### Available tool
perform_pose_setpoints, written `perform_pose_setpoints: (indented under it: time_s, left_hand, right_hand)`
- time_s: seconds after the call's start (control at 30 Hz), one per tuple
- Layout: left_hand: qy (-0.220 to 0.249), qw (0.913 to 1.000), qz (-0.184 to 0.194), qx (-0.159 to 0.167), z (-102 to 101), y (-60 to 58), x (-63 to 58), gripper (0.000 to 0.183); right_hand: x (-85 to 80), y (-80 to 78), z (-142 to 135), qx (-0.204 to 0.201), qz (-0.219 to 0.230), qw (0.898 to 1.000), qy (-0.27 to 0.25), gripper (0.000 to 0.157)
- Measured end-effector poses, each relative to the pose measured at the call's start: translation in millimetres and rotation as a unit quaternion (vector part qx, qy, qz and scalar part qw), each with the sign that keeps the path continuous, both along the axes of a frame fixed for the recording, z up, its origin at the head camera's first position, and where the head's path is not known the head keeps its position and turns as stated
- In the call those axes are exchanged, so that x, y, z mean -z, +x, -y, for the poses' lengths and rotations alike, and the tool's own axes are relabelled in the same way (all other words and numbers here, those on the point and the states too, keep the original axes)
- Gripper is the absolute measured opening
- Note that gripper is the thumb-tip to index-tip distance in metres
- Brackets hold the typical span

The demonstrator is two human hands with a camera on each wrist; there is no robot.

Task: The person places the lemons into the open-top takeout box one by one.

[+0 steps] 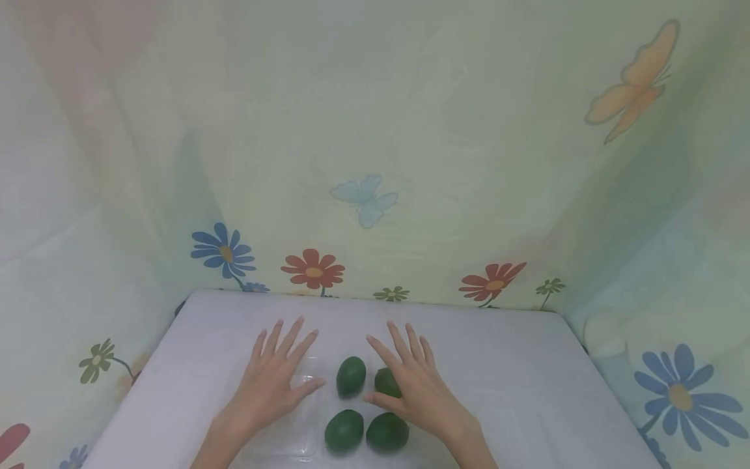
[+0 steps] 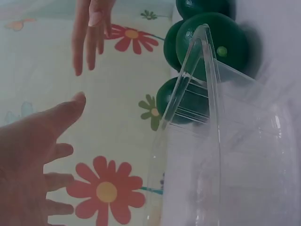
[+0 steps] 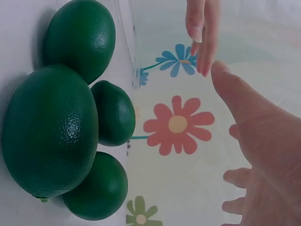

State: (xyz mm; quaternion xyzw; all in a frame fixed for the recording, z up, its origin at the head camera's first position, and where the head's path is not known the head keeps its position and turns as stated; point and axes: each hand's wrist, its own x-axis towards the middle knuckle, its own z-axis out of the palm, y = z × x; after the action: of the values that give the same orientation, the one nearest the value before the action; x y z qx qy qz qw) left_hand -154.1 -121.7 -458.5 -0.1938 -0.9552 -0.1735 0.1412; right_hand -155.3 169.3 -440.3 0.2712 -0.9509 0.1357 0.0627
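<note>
Several dark green limes [image 1: 344, 431] sit grouped on the white table, with glossy, finely dimpled skin. My left hand [image 1: 266, 384] hovers left of them, fingers spread and holding nothing. Below it stands a clear plastic box [image 2: 217, 122], its near-invisible walls right beside the limes in the left wrist view. On the other side, my right hand [image 1: 422, 394] is held above the right-hand limes with its fingers spread too, and it partly covers the far right lime [image 1: 387, 383] in the head view. In the right wrist view a large lime [image 3: 49, 132] lies closest to the camera.
A white-covered table [image 1: 498, 378] spreads out to both sides of the hands. Behind it and along its sides hangs a pale curtain [image 1: 469, 163] printed with flowers and butterflies, close to the table's far edge.
</note>
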Motion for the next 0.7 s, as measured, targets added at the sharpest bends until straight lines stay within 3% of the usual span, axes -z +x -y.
perform_pose_setpoints:
  time_s: [0.13, 0.3, 0.37, 0.47, 0.57, 0.7]
  left_hand:
    - [0.087, 0.9948, 0.052, -0.011, 5, 2.3, 0.7, 0.072]
    - [0.168, 0.9773, 0.113, -0.063, 22, 3.8, 4.0, 0.066]
    - [0.195, 0.9649, 0.155, -0.082, 32, 2.8, 7.4, 0.069]
    - [0.236, 0.9393, 0.224, -0.109, 44, 0.0, 16.0, 0.075]
    - [0.261, 0.9177, 0.267, -0.136, 52, -1.9, 26.6, 0.079]
    - [0.272, 0.9028, 0.289, -0.166, 54, -1.0, 39.0, 0.079]
  right_hand:
    - [-0.4, 0.9, 0, 0.002, 0.014, 1.000, -0.006, 0.092]
    - [-0.8, 1.8, 1, 0.006, 0.027, 1.000, -0.012, 0.091]
    - [-0.7, 2.0, 1, 0.004, 0.023, 1.000, -0.017, 0.091]
    - [-0.4, 2.3, 0, 0.000, 0.013, 1.000, -0.023, 0.090]
    - [0.3, 2.6, -1, -0.001, 0.004, 1.000, -0.023, 0.089]
    - [0.4, 3.3, -1, 0.000, 0.004, 1.000, -0.024, 0.088]
